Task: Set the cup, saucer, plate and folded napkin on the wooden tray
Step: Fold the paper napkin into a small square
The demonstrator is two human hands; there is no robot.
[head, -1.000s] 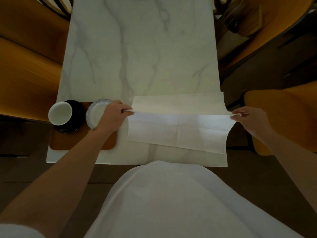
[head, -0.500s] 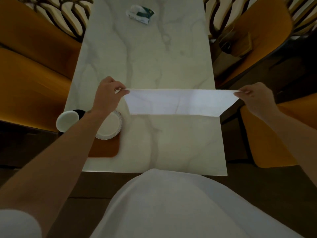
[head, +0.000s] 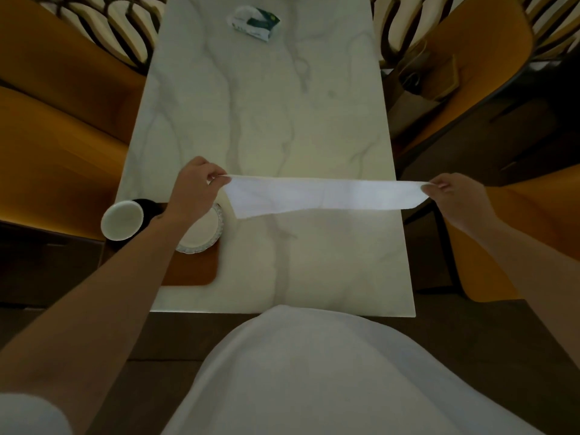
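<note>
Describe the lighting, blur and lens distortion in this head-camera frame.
Head view: dim overall, brightest on the marble table and the stretched napkin; table edges splay and forearms balloon toward the corners, typical wide-angle warping; slightly soft throughout, so the tissue pack print is unreadable; chairs and floor sink into shadow.

This looks like a dining room in a home or a café: a long white marble desk [head: 270, 120] is flanked by mustard-yellow upholstered chairs [head: 56, 146], with a tissue pack [head: 255, 23] at its far end and dark wooden flooring [head: 439, 334] beneath.
</note>
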